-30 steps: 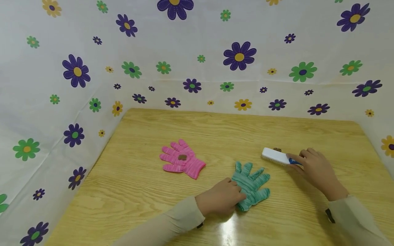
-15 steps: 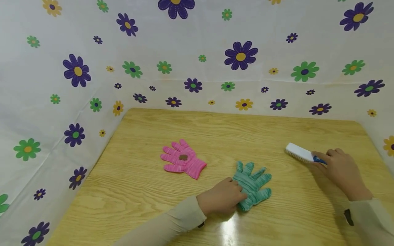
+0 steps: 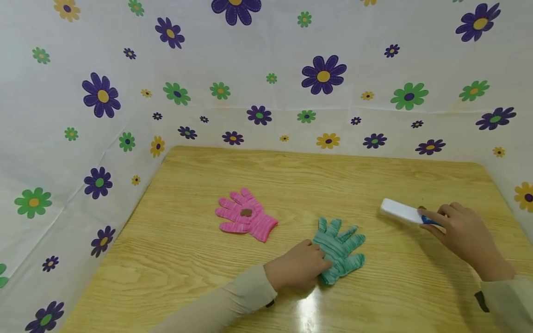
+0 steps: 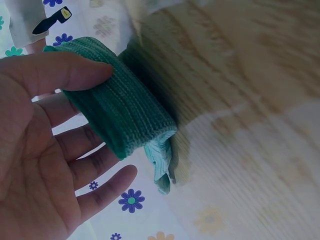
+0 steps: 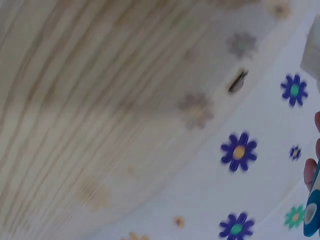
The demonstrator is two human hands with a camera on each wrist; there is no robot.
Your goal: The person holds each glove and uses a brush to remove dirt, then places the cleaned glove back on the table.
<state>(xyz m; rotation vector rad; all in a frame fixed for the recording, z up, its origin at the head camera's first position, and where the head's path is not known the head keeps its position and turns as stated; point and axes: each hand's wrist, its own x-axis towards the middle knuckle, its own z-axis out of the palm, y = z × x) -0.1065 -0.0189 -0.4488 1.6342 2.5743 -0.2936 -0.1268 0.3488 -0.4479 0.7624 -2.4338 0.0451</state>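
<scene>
Brush point(image 3: 400, 211) blurred; handle point(image 3: 430, 220) partly hidden by right hand point(image 3: 468, 233).

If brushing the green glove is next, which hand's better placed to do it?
Likely the right hand: it holds the brush, though the brush is clear of the green glove. The left hand pinches that glove, so it seems better suited to steadying.

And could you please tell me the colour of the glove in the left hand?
The glove is bluish green with lighter streaks, clearest in the head view.
</scene>
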